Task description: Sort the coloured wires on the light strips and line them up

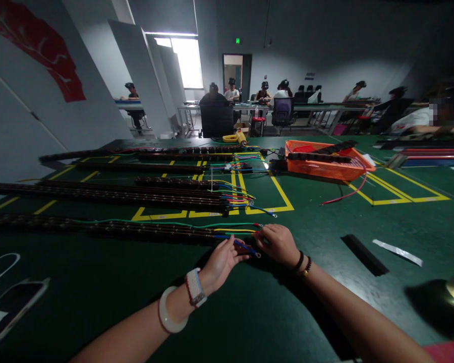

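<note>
A long dark wire harness [136, 230] lies across the green table, its coloured wire ends coming out toward my hands. My left hand [220, 263] is closed loosely around the blue wire [245, 246], which ends in a ring terminal [258, 255] just beyond the fingers. My right hand [278, 244] is pinched at the tips of the wires, where the yellow wire [230, 231] runs in; its fingertips hide exactly which wire end they grip. Above them a green wire [212, 225] ends in a red-sleeved ring terminal [260, 225] near the right knuckles.
More harnesses [136, 194] lie farther back, over yellow tape markings. An orange basket [321, 169] holds dark pieces, and a yellow heat gun [236, 137] lies behind. To my right are a black strip [364, 254] and a whitish strip [397, 251]. Several people sit at far tables.
</note>
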